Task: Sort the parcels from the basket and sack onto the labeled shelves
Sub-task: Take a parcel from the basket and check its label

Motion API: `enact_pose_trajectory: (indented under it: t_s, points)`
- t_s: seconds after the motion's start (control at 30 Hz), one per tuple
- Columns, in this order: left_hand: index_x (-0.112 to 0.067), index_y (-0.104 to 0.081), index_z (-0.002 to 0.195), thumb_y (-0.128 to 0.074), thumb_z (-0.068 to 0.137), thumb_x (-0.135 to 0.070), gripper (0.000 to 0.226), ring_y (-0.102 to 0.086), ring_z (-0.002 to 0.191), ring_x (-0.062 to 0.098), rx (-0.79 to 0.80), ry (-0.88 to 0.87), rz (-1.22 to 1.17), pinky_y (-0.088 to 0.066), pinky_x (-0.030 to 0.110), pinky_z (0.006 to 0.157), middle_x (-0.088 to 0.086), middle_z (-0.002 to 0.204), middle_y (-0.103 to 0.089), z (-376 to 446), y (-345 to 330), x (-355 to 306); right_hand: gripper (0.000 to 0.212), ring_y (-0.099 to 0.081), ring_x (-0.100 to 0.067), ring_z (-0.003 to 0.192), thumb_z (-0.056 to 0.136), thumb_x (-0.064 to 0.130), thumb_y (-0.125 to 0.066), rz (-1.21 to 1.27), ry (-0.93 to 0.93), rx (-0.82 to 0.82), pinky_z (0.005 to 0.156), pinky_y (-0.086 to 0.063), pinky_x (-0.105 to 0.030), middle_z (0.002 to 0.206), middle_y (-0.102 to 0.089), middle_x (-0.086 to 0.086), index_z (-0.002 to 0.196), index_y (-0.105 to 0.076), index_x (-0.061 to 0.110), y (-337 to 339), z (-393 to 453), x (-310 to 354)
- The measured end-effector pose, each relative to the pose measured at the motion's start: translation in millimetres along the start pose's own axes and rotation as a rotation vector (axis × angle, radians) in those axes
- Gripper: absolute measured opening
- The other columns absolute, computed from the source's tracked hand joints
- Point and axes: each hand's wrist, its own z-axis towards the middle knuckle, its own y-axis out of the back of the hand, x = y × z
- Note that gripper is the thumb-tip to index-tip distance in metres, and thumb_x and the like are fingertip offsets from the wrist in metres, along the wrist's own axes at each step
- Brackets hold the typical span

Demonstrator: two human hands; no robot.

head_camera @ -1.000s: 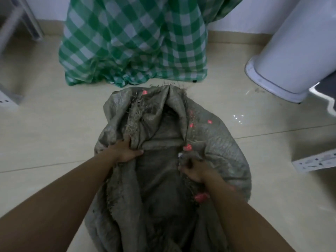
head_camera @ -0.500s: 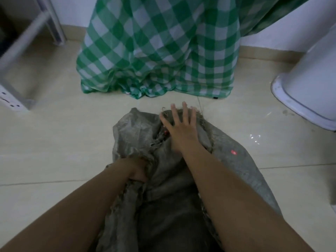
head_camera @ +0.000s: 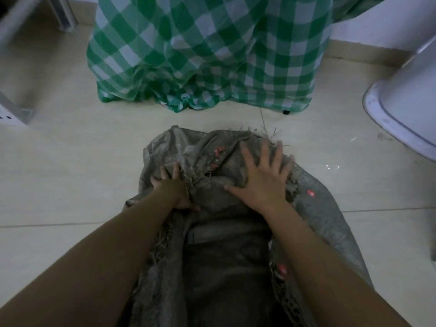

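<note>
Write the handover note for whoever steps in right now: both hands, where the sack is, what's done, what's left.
Left hand: grips a fold of the sack at its near-left edge.
Right hand: lies flat with fingers spread on the top of the sack, holding nothing.
Sack: on the floor in front of the green checked cloth, mouth bunched; no parcels, basket or labeled shelves in view.
Done: nothing sorted that can be seen.
Left: open the sack, take out the parcels, shelve them by label.
</note>
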Motion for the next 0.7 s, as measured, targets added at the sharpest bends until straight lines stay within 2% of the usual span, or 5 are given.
enact_pose_trajectory:
  t_s: [0.17, 0.23, 0.43, 0.53, 0.7]
  points:
    - [-0.022, -0.029, 0.15, -0.037, 0.081, -0.072, 0.086, -0.025, 0.142, 0.035, -0.219, -0.004, -0.679, -0.028, 0.049, 0.114, 0.011, 0.157, -0.023, 6, 27, 5, 0.111, -0.028, -0.045, 0.141, 0.085, 0.061, -0.06, 0.391, -0.408, 0.312, 0.11, -0.033, -0.05, 0.16, 0.008, -0.025, 0.15, 0.025, 0.034, -18, -36, -40]
    - [-0.025, -0.02, 0.153, -0.044, 0.082, -0.074, 0.09, -0.012, 0.146, 0.035, -0.22, -0.019, -0.886, -0.018, 0.049, 0.118, 0.012, 0.16, -0.013, -3, 43, 2, 0.102, -0.032, -0.04, 0.14, 0.09, 0.043, -0.06, 0.565, -0.375, 0.401, 0.112, -0.033, -0.044, 0.16, -0.008, -0.025, 0.154, 0.018, 0.026, -41, -34, -39]
    - [-0.039, 0.025, 0.146, -0.057, 0.07, -0.077, 0.118, 0.031, 0.141, 0.033, -0.26, -0.117, -0.31, 0.011, 0.061, 0.112, 0.005, 0.155, 0.033, -99, 22, -7, 0.099, -0.028, -0.012, 0.141, 0.08, 0.018, -0.073, 1.383, -0.219, 0.016, 0.118, -0.028, -0.033, 0.159, -0.021, 0.0, 0.156, -0.011, 0.028, -36, -16, -3]
    - [-0.042, 0.025, 0.145, -0.065, 0.061, -0.078, 0.128, 0.039, 0.135, 0.036, -0.035, -0.232, 0.021, 0.012, 0.068, 0.107, 0.004, 0.149, 0.042, -119, -36, -3, 0.093, -0.018, -0.011, 0.144, 0.085, 0.037, -0.071, 1.167, -0.143, 0.035, 0.119, -0.019, -0.03, 0.164, 0.008, 0.001, 0.154, -0.008, 0.041, -19, -30, 4]
    - [-0.037, 0.002, 0.153, -0.061, 0.08, -0.061, 0.099, 0.024, 0.142, 0.041, -0.185, -0.251, 0.29, -0.008, 0.072, 0.109, 0.003, 0.156, 0.03, -85, -72, 13, 0.103, 0.026, -0.039, 0.144, 0.075, 0.078, -0.056, 0.279, -0.088, 0.435, 0.114, 0.011, -0.063, 0.16, 0.025, -0.002, 0.153, 0.003, 0.045, -7, -112, -28]
